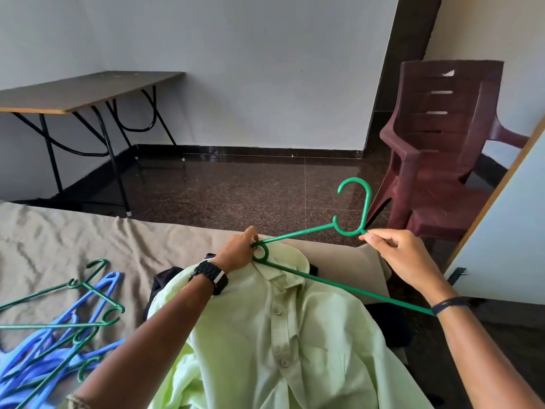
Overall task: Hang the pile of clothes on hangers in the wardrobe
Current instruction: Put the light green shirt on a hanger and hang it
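I see my left hand (240,250) curled round the end loop of the green hanger (309,231), resting on the collar of the pale green shirt (283,326); my right hand (404,255) pinches the same hanger just below its hook. The shirt lies buttoned on the bed (73,246), beneath both arms; spare hangers (67,329), green and blue, lie heaped on the bed to the left.
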`<action>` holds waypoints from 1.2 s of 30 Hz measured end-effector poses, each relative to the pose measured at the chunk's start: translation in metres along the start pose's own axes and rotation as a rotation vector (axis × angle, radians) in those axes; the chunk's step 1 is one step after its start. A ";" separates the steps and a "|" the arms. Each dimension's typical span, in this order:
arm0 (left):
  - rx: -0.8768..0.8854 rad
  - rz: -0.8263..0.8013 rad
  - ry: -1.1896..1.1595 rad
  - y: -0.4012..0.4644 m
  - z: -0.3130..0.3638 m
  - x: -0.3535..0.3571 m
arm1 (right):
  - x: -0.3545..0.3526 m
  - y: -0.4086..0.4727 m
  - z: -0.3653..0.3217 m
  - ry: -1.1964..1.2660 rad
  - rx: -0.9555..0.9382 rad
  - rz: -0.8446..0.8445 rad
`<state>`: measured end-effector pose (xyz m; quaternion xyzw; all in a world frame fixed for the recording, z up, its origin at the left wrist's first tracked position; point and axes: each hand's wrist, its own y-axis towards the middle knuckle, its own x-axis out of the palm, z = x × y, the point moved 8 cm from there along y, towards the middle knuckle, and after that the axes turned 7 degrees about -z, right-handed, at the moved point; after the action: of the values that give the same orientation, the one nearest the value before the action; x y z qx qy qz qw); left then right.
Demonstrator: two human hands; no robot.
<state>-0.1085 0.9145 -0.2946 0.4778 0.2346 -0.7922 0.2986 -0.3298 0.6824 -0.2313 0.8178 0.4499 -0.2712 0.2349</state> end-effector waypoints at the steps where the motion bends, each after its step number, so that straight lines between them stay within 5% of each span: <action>1: 0.008 -0.008 -0.006 -0.002 0.001 -0.003 | -0.004 0.001 -0.001 -0.014 0.003 0.019; 7: 0.075 -0.049 -0.083 -0.010 -0.007 -0.024 | -0.033 -0.002 -0.001 -0.034 0.010 0.122; 24: 0.241 -0.126 -0.245 -0.025 0.042 -0.046 | 0.045 0.017 -0.040 0.124 -0.123 -0.157; 36: 0.261 0.015 -0.404 -0.041 0.057 -0.120 | 0.116 0.024 -0.133 0.308 -0.088 -0.260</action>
<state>-0.1285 0.9364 -0.1589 0.3459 0.0622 -0.8930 0.2811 -0.2264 0.8250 -0.2052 0.7735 0.5940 -0.1510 0.1618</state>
